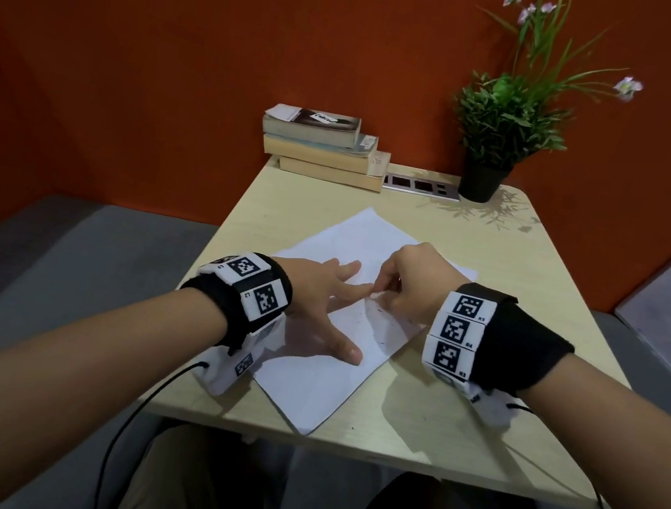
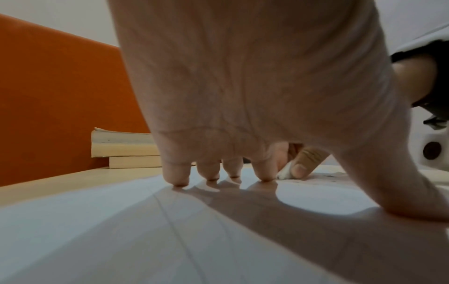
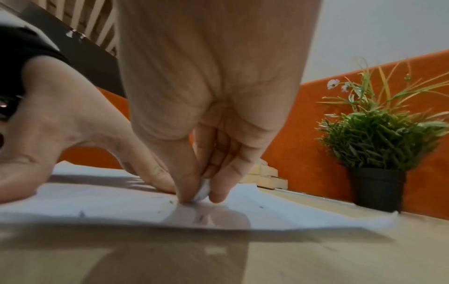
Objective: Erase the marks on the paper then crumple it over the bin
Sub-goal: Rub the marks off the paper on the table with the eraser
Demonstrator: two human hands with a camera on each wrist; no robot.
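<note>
Paper [image 1: 318,368] under eraser-pinching right hand [image 1: 409,281].

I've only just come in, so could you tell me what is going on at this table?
A person seated at the table is erasing marks from a sheet of paper. The left hand presses flat on the sheet with spread fingers to steady it, while the right hand pinches a small white eraser against the paper. Dark eraser crumbs lie scattered nearby. No bin is in view.
</note>
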